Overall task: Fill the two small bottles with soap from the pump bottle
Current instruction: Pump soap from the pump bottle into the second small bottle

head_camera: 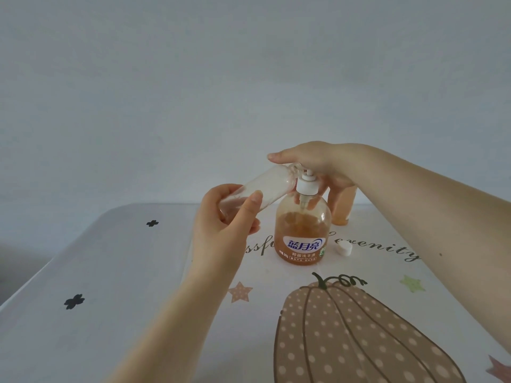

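An orange pump bottle (302, 233) of soap with a white pump stands upright in the middle of the table. My left hand (224, 219) grips a clear small bottle (265, 186), tilted with its mouth at the pump's nozzle. My right hand (312, 161) rests on top of the pump head, with the fingers reaching down behind the bottle's neck. A second small bottle (343, 208), filled with orange soap, stands behind the pump bottle, partly hidden by my right hand. A white cap (344, 248) lies on the table to the right of the pump bottle.
The table (110, 272) is white with black marks, lettering, stars and a large dotted pumpkin picture (359, 335) near the front. A plain pale wall rises behind the table's far edge.
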